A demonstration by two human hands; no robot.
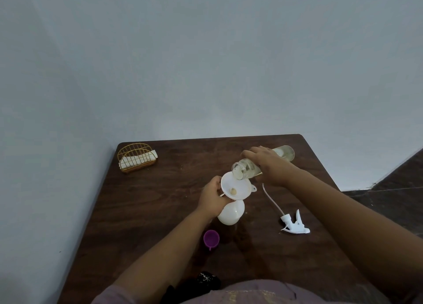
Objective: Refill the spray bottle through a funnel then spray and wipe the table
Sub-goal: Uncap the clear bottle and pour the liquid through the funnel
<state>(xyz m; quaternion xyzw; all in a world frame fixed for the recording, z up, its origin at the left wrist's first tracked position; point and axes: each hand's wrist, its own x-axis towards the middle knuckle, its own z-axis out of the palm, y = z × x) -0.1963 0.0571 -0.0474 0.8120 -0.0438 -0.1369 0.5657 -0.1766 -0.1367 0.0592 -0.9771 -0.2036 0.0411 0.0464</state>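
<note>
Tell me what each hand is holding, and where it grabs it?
The right hand grips the clear bottle around its middle, tipping it over the funnel. The left hand holds the white spray bottle near its top, by the funnel.

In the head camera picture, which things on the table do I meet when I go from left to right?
Gold wire napkin holder → purple cap → white funnel held by the left hand → spray trigger head.
</note>
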